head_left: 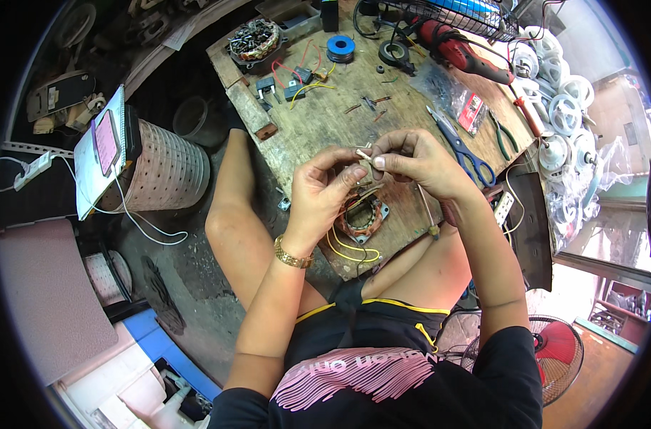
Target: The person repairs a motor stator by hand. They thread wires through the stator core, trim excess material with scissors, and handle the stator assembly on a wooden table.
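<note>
My left hand [328, 179] and my right hand [420, 163] meet over the near part of the workbench. Between their fingertips they pinch a thin, pale, sleeve-like piece [365, 153]; its exact kind is too small to make out. Just below the hands lies a motor stator [363, 232], a ring with copper windings, partly hidden by my left hand. Yellow lead wires [354, 255] curl from its near side towards my lap. To the right of the stator, a screwdriver [434, 230] rests by the bench edge, beneath my right wrist.
Blue-handled scissors [463, 146], green-handled pliers [503, 136] and a red power tool [458, 50] lie on the right. Farther back are a blue wire spool [340, 49], black capacitors [295, 89] and another wound stator [255, 41]. A fan [558, 354] stands at lower right.
</note>
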Motion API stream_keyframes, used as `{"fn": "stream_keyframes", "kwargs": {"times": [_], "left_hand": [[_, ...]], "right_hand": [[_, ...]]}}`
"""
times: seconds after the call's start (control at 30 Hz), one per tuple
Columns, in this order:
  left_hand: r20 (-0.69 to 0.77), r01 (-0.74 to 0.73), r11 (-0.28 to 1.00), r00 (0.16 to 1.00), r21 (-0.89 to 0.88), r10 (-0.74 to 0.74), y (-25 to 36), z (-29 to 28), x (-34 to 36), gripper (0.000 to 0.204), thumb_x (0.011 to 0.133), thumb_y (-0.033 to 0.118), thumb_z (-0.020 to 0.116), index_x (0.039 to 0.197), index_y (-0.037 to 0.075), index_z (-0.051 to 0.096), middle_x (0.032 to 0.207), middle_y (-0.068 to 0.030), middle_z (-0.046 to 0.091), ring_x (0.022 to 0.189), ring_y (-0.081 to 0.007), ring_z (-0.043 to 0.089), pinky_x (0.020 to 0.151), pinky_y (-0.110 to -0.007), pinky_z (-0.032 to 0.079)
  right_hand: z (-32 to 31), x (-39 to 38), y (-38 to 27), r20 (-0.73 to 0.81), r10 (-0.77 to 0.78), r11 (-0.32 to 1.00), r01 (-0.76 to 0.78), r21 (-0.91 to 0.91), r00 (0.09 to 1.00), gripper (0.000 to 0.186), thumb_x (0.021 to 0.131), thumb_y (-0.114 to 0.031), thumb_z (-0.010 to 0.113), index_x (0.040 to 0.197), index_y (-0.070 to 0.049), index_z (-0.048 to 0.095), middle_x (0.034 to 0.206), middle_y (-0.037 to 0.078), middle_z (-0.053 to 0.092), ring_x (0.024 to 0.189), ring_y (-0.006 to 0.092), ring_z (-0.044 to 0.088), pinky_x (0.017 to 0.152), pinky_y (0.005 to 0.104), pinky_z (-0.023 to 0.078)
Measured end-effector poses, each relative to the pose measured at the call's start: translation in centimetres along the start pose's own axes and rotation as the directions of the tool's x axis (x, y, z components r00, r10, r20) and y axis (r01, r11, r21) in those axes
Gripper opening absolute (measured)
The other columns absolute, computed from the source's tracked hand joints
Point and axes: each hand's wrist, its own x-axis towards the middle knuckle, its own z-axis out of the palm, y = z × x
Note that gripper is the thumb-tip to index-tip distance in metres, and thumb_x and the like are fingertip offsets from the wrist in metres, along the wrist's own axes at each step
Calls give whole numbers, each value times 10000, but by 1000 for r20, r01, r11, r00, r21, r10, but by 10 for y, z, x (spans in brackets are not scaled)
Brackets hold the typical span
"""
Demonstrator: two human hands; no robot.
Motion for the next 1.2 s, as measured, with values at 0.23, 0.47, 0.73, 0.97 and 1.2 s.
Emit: {"fn": "stream_keyframes", "kwargs": {"times": [0.23,0.47,0.73,0.97,1.2], "left_hand": [[-29,-96,995,995,1,96,7,-1,8,59,918,6,745,955,-16,704,985,-65,724,930,-126,664,864,-282,533],[-2,-234,953,971,194,239,6,-1,6,115,914,20,755,879,20,646,889,-26,643,838,-91,587,745,-251,477],[-69,-166,928,978,333,199,2,3,-10,256,868,143,801,865,42,566,888,-34,549,833,-134,562,719,-272,468],[0,-67,395,986,916,167,8,-7,-56,198,716,157,850,866,101,733,883,-59,577,868,-274,588,753,-403,487],[-41,-62,438,974,897,222,2,0,-56,135,732,94,813,833,85,725,854,-62,582,850,-272,587,737,-402,485]], "right_hand": [[24,-3,-3,-165,-314,946,295,-134,935,160,896,-81,744,978,56,744,844,58,733,780,107,656,722,292,538],[37,-12,-1,-186,-372,898,303,-319,909,95,873,-45,743,937,25,746,829,114,731,754,179,694,703,316,537],[43,-18,16,-153,-667,664,488,-567,730,111,810,0,737,917,-9,711,814,132,660,779,323,644,696,405,511],[9,-30,29,73,-569,517,426,-743,819,174,773,-12,750,947,-22,739,837,116,653,821,317,634,721,417,513],[14,-29,31,71,-557,547,430,-718,827,161,745,-57,779,900,-30,747,809,105,621,810,311,605,709,420,495]]}}
